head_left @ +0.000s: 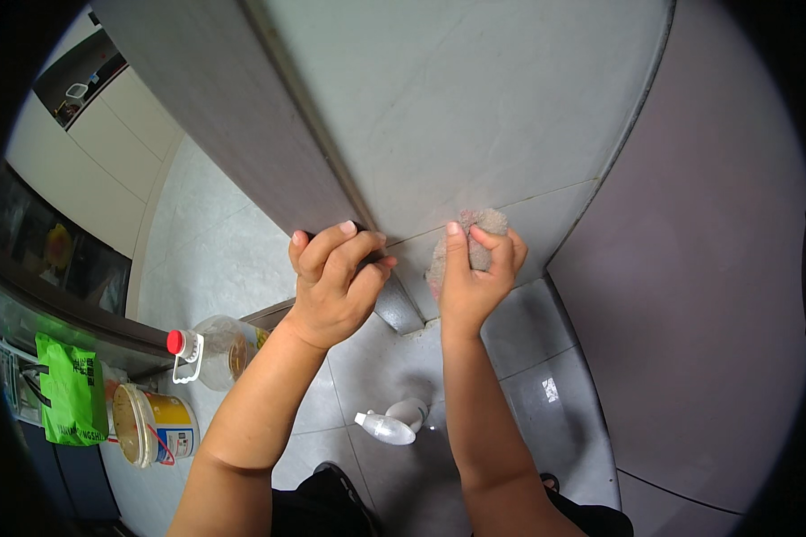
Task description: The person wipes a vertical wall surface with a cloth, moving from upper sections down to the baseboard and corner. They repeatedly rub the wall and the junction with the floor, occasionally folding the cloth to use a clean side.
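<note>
My right hand [480, 282] pinches a crumpled grey-and-pink cloth [482, 254] between thumb and fingers. The cloth is pressed on the pale tiled wall [475, 107], low down near a tile joint. To the left, my left hand [338, 279] has its fingers bent against the grey door frame [242, 116], at the frame's edge beside the tiles. Its palm side is hidden. On the floor between my forearms stands a white spray bottle [392, 425], its head pointing left.
Left of my left forearm are a large clear jug [224, 351] with a red cap, a yellow-and-white bucket [152, 425] and a bright green bag [70, 389]. A smooth mauve-grey panel [698, 268] rises close on the right. Pale cabinets [107, 161] stand beyond the doorway.
</note>
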`<state>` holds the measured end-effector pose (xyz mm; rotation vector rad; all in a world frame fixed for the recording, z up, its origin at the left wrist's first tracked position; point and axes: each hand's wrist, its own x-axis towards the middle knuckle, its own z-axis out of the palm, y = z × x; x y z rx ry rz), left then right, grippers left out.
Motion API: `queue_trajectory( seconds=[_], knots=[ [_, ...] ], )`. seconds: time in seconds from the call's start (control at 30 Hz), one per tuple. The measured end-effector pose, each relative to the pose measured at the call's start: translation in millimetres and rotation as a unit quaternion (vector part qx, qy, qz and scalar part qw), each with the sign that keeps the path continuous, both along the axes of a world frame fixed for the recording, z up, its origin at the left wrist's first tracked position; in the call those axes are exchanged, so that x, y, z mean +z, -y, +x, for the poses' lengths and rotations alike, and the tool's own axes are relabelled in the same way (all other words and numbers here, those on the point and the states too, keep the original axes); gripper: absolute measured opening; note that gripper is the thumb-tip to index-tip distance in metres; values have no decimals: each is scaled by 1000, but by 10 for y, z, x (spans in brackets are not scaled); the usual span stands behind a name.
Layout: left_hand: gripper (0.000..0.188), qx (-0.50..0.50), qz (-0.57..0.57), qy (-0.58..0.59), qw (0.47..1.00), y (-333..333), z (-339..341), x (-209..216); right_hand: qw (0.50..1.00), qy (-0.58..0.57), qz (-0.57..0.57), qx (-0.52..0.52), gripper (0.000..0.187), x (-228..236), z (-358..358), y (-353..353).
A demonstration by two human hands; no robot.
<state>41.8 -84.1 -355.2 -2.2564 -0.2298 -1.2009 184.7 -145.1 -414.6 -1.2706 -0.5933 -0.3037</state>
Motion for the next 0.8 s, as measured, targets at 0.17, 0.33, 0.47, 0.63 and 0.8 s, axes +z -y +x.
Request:
queue_trajectory(
  seconds=[0.17,0.33,0.47,0.63,0.8],
  knots=[
    [25,-2,0,1,1000,1,12,-1,1000,8,-2,-6,23,13,6,8],
    [24,1,-1,2,1000,0,9,-7,1000,7,-4,-6,23,20,2,11],
    [24,0,0,0,1000,5,10,2,1000,-1,0,1,23,39,-31,13],
    [22,4,-2,-4,1000,3,-10,0,999,31,-9,-16,18,-5,-105,-1],
    [20,-8,4,5,1000,-23,-8,-20,999,35,-15,7,14,-447,-665,-44]
  ],
)
